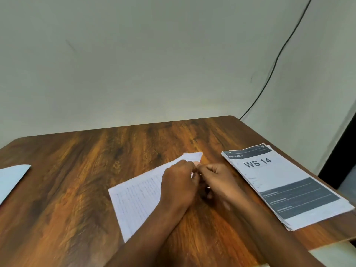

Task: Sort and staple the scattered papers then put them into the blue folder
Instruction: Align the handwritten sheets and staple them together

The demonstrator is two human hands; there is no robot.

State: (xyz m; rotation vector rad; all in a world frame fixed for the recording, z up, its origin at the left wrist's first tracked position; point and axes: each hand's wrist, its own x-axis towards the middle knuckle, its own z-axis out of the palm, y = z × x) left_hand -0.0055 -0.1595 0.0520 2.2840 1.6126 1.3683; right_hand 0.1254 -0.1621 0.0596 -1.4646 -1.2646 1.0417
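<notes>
At the centre of the frame the left hand point(180, 182) and the right hand point(217, 181) meet knuckle to knuckle over the far right corner of a printed sheaf of papers point(138, 197). The left grip is curled, pinching that corner, which lifts off the counter point(77, 189); the right grip is curled too, fingertips close to the same corner, but whether it holds anything cannot be told through the blur. The sheaf slants from lower left towards the upper centre. To the right, near the counter's edge, lies a stack of papers point(285, 187) headed "WS 14". At the far left edge shows a pale blue folder point(11, 178). A black cable point(277, 56) hangs down the wall.
</notes>
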